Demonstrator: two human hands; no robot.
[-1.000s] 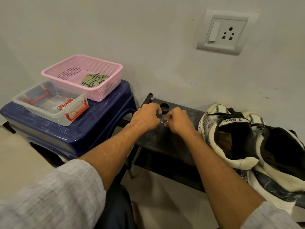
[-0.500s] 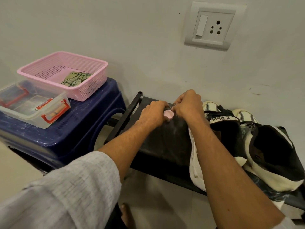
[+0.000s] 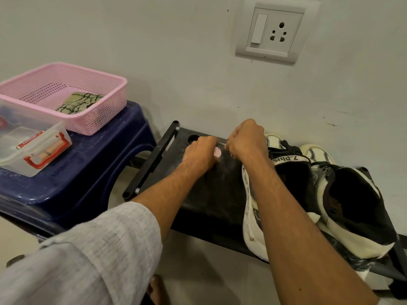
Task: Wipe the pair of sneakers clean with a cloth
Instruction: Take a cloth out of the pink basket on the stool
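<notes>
Two white-and-black sneakers lie on a low black table (image 3: 198,201) against the wall, one (image 3: 288,161) beside my right forearm and the other (image 3: 361,208) further right. A green patterned cloth (image 3: 77,103) lies folded in the pink basket (image 3: 105,89) at left. My left hand (image 3: 199,153) is closed around a small pink round item (image 3: 217,152). My right hand (image 3: 246,142) pinches a thin silvery piece (image 3: 222,143) that spans the gap between both hands. Both hands hover over the table's far left part, just left of the sneakers.
The pink basket and a clear plastic box (image 3: 33,148) with red clasps stand on a dark blue stool (image 3: 92,170) left of the table. A wall socket (image 3: 271,33) sits above. A round hole (image 3: 193,138) marks the table's far left corner. Pale floor lies below.
Both hands have risen off the tabletop and shifted right toward the sneakers. The small pink item now shows in my left hand, with the silvery piece between the hands.
</notes>
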